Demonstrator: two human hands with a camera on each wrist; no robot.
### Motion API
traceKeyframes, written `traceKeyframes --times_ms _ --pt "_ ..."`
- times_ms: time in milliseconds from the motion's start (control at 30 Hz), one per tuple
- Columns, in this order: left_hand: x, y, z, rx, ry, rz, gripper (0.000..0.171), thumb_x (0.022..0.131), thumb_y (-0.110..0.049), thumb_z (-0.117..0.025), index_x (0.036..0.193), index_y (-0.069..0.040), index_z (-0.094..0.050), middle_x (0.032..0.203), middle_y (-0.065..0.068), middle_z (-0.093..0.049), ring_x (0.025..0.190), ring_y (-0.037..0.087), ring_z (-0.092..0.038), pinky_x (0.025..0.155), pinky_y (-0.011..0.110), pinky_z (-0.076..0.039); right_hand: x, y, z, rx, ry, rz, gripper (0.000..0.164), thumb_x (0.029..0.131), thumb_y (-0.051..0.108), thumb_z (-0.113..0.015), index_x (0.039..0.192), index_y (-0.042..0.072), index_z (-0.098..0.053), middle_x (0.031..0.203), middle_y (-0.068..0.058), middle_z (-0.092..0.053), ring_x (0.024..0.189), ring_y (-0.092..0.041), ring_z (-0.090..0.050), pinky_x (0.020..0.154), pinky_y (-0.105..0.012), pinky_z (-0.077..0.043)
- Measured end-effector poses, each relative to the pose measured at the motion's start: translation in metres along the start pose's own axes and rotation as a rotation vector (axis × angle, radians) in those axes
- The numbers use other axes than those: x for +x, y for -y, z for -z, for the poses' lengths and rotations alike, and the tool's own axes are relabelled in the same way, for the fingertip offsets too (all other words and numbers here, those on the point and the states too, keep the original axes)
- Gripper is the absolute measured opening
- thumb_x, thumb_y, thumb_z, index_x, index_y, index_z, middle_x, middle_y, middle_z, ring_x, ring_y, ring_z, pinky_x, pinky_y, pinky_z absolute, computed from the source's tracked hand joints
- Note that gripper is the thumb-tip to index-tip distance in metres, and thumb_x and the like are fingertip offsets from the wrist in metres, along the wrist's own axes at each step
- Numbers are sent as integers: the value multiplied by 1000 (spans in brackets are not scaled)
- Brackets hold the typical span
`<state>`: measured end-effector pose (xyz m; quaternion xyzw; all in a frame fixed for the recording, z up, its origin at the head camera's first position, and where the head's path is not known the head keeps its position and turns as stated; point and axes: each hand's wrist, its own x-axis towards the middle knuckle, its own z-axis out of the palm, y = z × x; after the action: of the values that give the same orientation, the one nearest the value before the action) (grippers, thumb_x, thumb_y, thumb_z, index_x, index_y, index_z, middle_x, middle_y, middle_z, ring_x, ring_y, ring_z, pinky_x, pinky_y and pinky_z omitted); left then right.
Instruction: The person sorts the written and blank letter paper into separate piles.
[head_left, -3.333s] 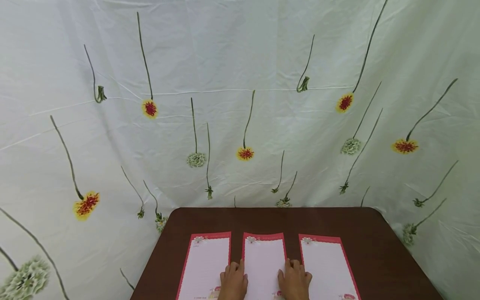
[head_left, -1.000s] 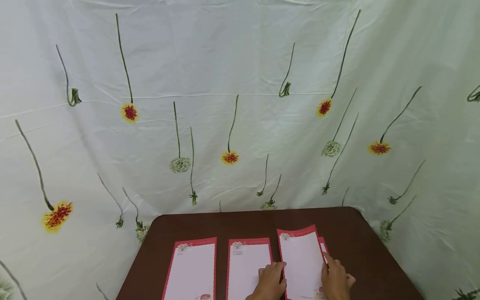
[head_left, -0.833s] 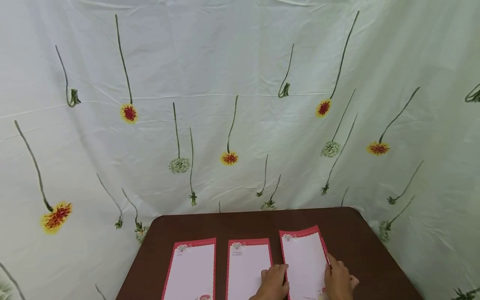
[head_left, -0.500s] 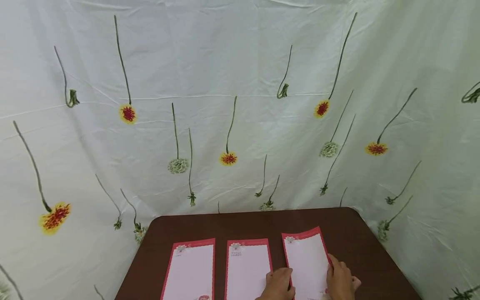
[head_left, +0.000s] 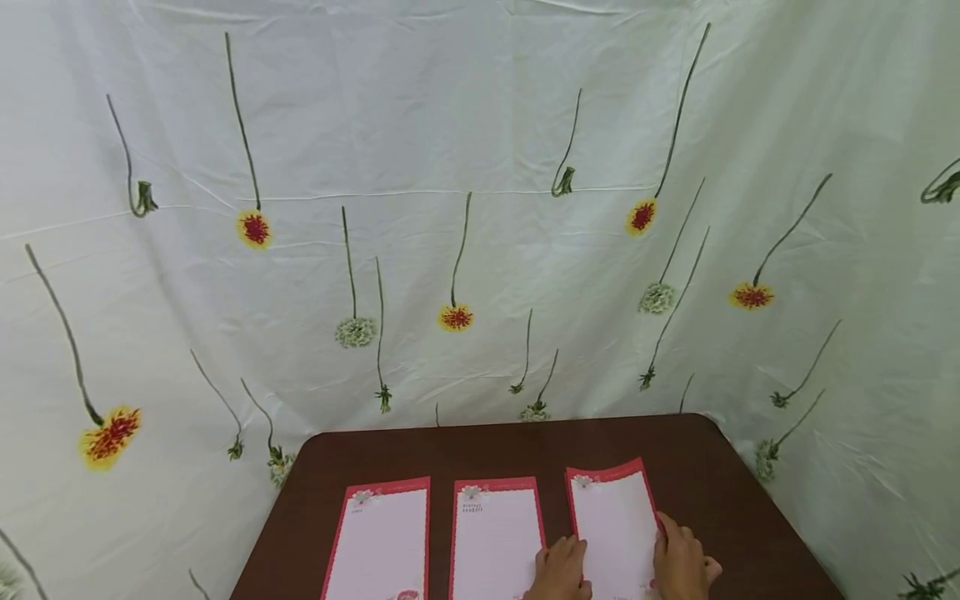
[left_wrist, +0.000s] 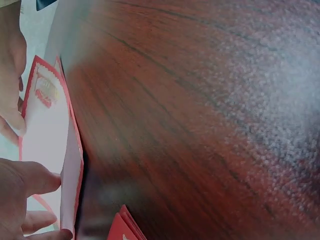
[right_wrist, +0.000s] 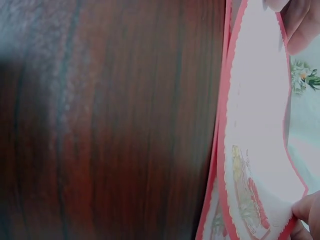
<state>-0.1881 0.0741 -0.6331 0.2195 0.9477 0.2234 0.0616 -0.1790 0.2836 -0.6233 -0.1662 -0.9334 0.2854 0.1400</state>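
Note:
A white sheet of notepaper with a pink-red border (head_left: pixel 615 525) is between my hands at the right of the sheets. My left hand (head_left: pixel 560 569) pinches its left edge; my right hand (head_left: pixel 682 562) grips the right edge. The sheet bows slightly. In the right wrist view, a second red-edged sheet (right_wrist: pixel 214 197) shows beneath the held notepaper (right_wrist: pixel 260 100), nearly lined up with it. The right hand (right_wrist: pixel 307 215) is at the lower right there. In the left wrist view, the left hand's thumb and fingers (left_wrist: pixel 42 182) lie along the paper's edge.
Two more bordered sheets lie flat to the left: a middle sheet (head_left: pixel 497 533) and a left sheet (head_left: pixel 378 542), each with small writing near the top. All rest on a dark brown table (head_left: pixel 442 454). A flower-printed white cloth (head_left: pixel 420 125) hangs behind.
The view has turned right. Both hands have carried the blank sheet from the middle place onto the right-hand sheet, uncovering a written one. Over the last second it has shifted slightly right and nearer.

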Motion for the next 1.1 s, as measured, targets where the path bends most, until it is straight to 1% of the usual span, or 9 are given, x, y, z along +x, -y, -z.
traceKeyframes --times_ms 200,367,567,733,833,900,967,1033,1100 --pt "-2 -2 -3 -3 11 35 48 89 -23 -74 133 -8 -61 140 11 -65 133 26 -57 102 50 -46 1 -2 -3 -4 20 -23 35 100 8 -61 129 -11 -60 104 -32 -65 102 -54 -62 81 -69 -33" --pt "-4 -3 -5 31 19 47 55 91 -31 -78 138 -8 -60 143 12 -64 135 26 -57 102 48 -46 1 -7 -6 -29 51 -57 39 97 9 -63 127 -15 -59 111 -37 -63 107 -58 -58 85 -72 -34" --pt "-6 -4 -11 112 -19 17 62 90 -45 -80 138 -11 -61 141 14 -65 134 25 -58 97 41 -46 1 -14 -11 -43 80 -111 40 97 13 -63 127 -13 -60 115 -38 -60 112 -59 -53 88 -74 -34" --pt "-5 -2 -16 109 14 21 71 90 -57 -75 142 -11 -59 145 18 -61 139 26 -54 102 44 -43 -1 -17 -14 -19 95 -142 42 98 17 -60 130 -10 -60 122 -38 -53 120 -60 -45 89 -74 -31" --pt "-6 0 -19 117 11 23 77 89 -64 -72 143 -11 -58 146 18 -61 141 26 -53 104 45 -43 -2 -17 -15 -14 103 -156 43 98 18 -59 131 -10 -59 124 -37 -51 123 -60 -42 90 -75 -31" --pt "-6 0 -22 132 -11 20 78 88 -65 -73 142 -11 -58 145 17 -62 140 26 -55 103 44 -43 -3 -17 -15 -11 102 -165 44 98 19 -59 132 -10 -58 125 -36 -50 124 -60 -41 91 -75 -30" --pt "-7 -1 -24 152 -41 12 72 91 -62 -70 141 -12 -59 143 16 -63 138 25 -56 102 43 -44 -3 -16 -16 -4 93 -170 44 98 19 -58 132 -10 -58 125 -36 -49 124 -60 -40 91 -75 -30" --pt "-8 -2 -26 184 -87 -7 59 97 -53 -66 140 -12 -61 140 16 -66 136 24 -58 99 40 -45 -4 -15 -16 1 83 -172 44 98 19 -57 132 -9 -58 125 -36 -49 124 -60 -40 90 -75 -30" --pt "-9 -4 -29 237 -161 -37 43 102 -38 -61 136 -13 -64 135 15 -69 131 24 -62 95 38 -46 -4 -16 -17 4 76 -173 43 99 18 -57 132 -9 -58 125 -36 -49 123 -60 -41 90 -74 -30"
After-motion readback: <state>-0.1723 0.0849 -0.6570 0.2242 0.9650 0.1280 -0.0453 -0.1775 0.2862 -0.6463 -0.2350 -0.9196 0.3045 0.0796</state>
